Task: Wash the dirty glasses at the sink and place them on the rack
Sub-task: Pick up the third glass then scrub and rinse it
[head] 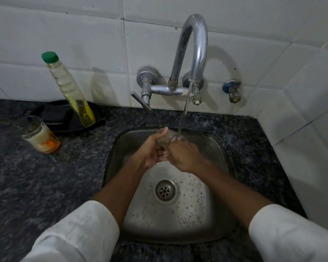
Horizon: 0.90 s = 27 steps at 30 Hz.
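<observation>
A clear glass (168,138) is held over the steel sink (212,220), its rim under the running water from the chrome tap (196,46). My left hand (151,150) wraps the glass from the left, thumb up along its side. My right hand (184,156) closes on it from the right, just below the rim. Most of the glass is hidden by my fingers. A second glass (39,134), dirty with white and orange residue, stands on the dark counter at the left.
A soap bottle (70,91) with a green cap leans in a black dish (59,118) behind the dirty glass. The tap lever (140,101) juts out left of the stream. Foam dots lie around the drain (165,190). White tiled walls close the back and right.
</observation>
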Each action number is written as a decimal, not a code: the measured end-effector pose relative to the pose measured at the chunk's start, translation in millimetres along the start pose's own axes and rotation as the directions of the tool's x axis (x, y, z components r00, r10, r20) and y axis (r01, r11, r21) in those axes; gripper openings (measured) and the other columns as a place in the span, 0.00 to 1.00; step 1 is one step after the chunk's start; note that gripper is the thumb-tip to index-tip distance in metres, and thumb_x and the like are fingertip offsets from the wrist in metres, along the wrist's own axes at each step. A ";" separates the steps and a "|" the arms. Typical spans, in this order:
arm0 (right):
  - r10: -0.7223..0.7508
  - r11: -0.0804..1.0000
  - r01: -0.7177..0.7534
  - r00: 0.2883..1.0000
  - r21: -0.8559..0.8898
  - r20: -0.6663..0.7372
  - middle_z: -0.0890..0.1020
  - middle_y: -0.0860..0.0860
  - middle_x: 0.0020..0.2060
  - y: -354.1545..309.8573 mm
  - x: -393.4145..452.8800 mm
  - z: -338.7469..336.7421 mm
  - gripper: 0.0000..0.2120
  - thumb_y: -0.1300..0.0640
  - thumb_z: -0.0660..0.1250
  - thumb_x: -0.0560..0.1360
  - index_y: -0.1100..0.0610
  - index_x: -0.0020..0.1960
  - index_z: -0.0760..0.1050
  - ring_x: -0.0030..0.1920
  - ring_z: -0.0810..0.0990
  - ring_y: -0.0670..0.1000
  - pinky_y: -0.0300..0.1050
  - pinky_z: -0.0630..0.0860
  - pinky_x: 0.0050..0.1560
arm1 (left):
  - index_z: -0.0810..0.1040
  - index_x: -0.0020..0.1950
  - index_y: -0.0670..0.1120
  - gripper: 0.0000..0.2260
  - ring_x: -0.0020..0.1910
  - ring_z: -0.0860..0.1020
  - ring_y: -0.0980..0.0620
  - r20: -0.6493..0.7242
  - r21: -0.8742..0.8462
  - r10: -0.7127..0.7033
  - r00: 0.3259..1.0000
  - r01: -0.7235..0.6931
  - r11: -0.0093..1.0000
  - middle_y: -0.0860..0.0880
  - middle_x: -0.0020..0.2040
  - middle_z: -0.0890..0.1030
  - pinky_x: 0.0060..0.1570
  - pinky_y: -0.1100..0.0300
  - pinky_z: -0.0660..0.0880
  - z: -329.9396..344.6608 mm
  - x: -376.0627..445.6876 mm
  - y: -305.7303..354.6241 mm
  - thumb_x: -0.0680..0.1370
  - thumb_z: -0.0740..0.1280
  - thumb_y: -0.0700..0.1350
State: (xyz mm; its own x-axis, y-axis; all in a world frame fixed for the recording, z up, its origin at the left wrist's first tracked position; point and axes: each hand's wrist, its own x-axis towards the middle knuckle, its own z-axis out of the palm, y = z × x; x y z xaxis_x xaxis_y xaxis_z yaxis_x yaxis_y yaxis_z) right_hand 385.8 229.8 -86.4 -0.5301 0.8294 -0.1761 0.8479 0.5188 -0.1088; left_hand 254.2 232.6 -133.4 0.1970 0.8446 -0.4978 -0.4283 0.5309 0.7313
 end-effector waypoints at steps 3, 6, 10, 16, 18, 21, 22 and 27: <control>0.213 0.783 -0.085 0.967 0.617 -0.137 0.81 0.55 0.41 -12.2 5.3 -4.6 0.08 0.59 0.63 0.76 0.58 0.48 0.80 0.43 0.81 0.54 0.45 0.75 0.38 | 0.80 0.57 0.36 0.19 0.45 0.83 0.46 0.080 -0.303 0.068 0.995 -0.040 0.952 0.38 0.50 0.82 0.42 0.54 0.83 1.6 -3.3 -15.1 0.79 0.65 0.51; -0.003 0.933 0.081 0.976 0.350 -0.217 0.80 0.52 0.43 -12.0 0.5 6.0 0.07 0.58 0.62 0.76 0.54 0.50 0.77 0.43 0.80 0.52 0.44 0.73 0.36 | 0.81 0.57 0.39 0.23 0.52 0.77 0.42 0.023 -0.239 0.066 0.998 -0.059 0.969 0.37 0.52 0.80 0.51 0.53 0.77 -2.2 5.3 -10.3 0.74 0.72 0.57; 0.076 0.979 -0.063 0.996 0.192 -0.057 0.80 0.55 0.45 -6.0 5.1 7.0 0.07 0.60 0.61 0.77 0.58 0.49 0.77 0.45 0.79 0.54 0.42 0.68 0.37 | 0.79 0.63 0.37 0.33 0.52 0.80 0.42 0.016 -0.027 0.009 1.000 -0.009 1.000 0.37 0.56 0.80 0.55 0.48 0.77 -1.5 4.0 -8.4 0.73 0.70 0.64; -0.028 0.971 0.039 0.998 0.235 -0.050 0.81 0.57 0.48 -8.6 3.4 0.4 0.08 0.56 0.61 0.77 0.56 0.54 0.75 0.47 0.80 0.57 0.48 0.74 0.40 | 0.81 0.51 0.41 0.19 0.37 0.81 0.50 0.055 -0.200 0.076 0.996 -0.064 0.978 0.43 0.43 0.81 0.37 0.59 0.78 -0.9 4.7 -9.2 0.77 0.69 0.57; 0.054 0.997 -0.054 0.999 0.053 -0.006 0.80 0.55 0.51 -2.4 4.3 3.9 0.11 0.54 0.62 0.76 0.55 0.56 0.77 0.52 0.78 0.58 0.45 0.67 0.41 | 0.80 0.54 0.39 0.25 0.37 0.81 0.51 0.076 -0.051 0.018 0.997 -0.015 0.999 0.43 0.41 0.83 0.37 0.58 0.79 -2.1 3.7 -5.8 0.78 0.66 0.62; 0.330 0.535 -0.206 0.944 0.819 0.022 0.82 0.55 0.41 -16.9 10.8 -4.0 0.09 0.59 0.63 0.76 0.63 0.49 0.79 0.43 0.81 0.54 0.42 0.69 0.38 | 0.78 0.61 0.36 0.24 0.53 0.81 0.44 0.149 -0.344 0.118 0.982 -0.061 0.937 0.38 0.56 0.82 0.53 0.50 0.78 2.0 -2.8 -15.9 0.77 0.69 0.56; 0.368 0.386 -0.141 0.930 0.912 -0.012 0.81 0.54 0.40 -21.0 8.9 -6.1 0.09 0.60 0.63 0.76 0.64 0.47 0.79 0.42 0.81 0.53 0.42 0.71 0.38 | 0.80 0.58 0.36 0.20 0.52 0.81 0.44 0.140 -0.467 0.144 0.980 -0.063 0.882 0.38 0.55 0.82 0.53 0.52 0.78 4.1 -2.5 -18.8 0.78 0.69 0.52; -0.048 0.999 0.048 0.998 -0.018 -0.029 0.79 0.53 0.51 -1.9 -2.8 1.1 0.12 0.54 0.62 0.74 0.54 0.56 0.75 0.52 0.78 0.54 0.46 0.71 0.44 | 0.82 0.51 0.39 0.17 0.37 0.83 0.49 -0.002 -0.273 -0.011 1.000 0.010 0.962 0.43 0.42 0.84 0.36 0.57 0.81 4.9 -4.3 -2.1 0.77 0.69 0.54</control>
State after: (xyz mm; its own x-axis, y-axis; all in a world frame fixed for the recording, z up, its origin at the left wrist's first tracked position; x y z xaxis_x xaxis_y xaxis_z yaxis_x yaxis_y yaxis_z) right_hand 385.6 226.3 -86.7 -0.5702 0.8090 -0.1426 0.8215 0.5615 -0.0991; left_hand 258.6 228.1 -130.5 0.1998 0.8383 -0.5073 -0.6509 0.5005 0.5708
